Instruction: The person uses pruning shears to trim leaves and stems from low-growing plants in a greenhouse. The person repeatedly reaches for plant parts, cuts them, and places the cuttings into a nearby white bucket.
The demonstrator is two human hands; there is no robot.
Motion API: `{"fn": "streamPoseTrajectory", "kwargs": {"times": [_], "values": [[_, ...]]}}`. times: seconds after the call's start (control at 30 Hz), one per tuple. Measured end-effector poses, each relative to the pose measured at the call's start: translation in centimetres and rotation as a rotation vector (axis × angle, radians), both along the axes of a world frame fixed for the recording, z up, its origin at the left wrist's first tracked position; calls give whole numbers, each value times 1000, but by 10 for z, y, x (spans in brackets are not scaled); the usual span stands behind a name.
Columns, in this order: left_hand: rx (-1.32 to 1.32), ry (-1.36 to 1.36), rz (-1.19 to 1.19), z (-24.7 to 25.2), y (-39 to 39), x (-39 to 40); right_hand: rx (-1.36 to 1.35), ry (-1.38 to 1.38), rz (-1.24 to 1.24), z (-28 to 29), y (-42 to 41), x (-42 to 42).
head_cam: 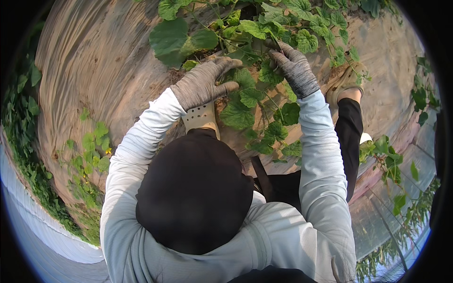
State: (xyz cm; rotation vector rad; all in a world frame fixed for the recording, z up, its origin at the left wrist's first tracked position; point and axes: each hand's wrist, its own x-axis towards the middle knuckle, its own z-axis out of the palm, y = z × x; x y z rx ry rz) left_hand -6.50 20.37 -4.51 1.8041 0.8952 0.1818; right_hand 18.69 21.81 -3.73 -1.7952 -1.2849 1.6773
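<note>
Leafy green vines [238,112], which look like cucumber or melon plants, spread over the ground between my feet. My left hand [205,83], in a grey knit glove, hovers palm down at the left of the leaves. Its thumb and fingers are apart and nothing shows between them. My right hand [295,69], gloved alike, reaches in among the upper leaves with its fingers bent around the stems. Foliage partly hides those fingertips, so whether they pinch a stem is unclear. A broad dark green leaf [170,40] lies beyond my left hand.
Clear plastic film [99,46] covers the soil. My beige perforated clogs [201,116] stand either side of the vines. A smaller plant with yellow flowers [90,145] grows at left. More vines [391,159] trail near plastic sheeting [385,219] at right.
</note>
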Motion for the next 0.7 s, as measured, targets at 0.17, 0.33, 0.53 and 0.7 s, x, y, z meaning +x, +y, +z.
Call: {"fn": "streamPoseTrajectory", "kwargs": {"times": [0.17, 0.33, 0.53, 0.7], "values": [[118, -20, 358, -7, 6, 3, -30, 95, -75, 5, -4, 15], [647, 369, 199, -11, 37, 2, -89, 37, -76, 7, -24, 12], [396, 859, -175, -3, 39, -8, -156, 108, -142, -3, -63, 9], [356, 849, -177, 1, 32, -18, -181, 170, -180, 11, -67, 1]]}}
